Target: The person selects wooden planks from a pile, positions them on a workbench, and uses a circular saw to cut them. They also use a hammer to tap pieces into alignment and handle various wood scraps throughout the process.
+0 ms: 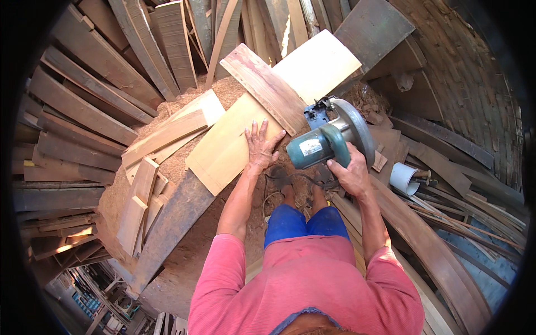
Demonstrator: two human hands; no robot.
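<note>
My right hand [350, 170] is wrapped round the rear handle of a teal circular saw [317, 146], whose grey blade guard faces right. The saw is at the right end of a reddish plank [262, 86]; whether its blade touches wood is hidden. That plank lies crosswise on a pale, wide board [220, 148]. Fingers spread, my left hand [261, 144] rests flat on the pale board, its fingertips close to the plank's near edge. Underneath, a dark long board [173, 223] carries the pale one.
Offcuts [139, 198] are piled at left on sawdust [120, 223]. Many planks [84, 106] lean around the far and left sides. A power cord [304, 177] runs near my feet. At right stand a white container [403, 178] and a long curved board [430, 251].
</note>
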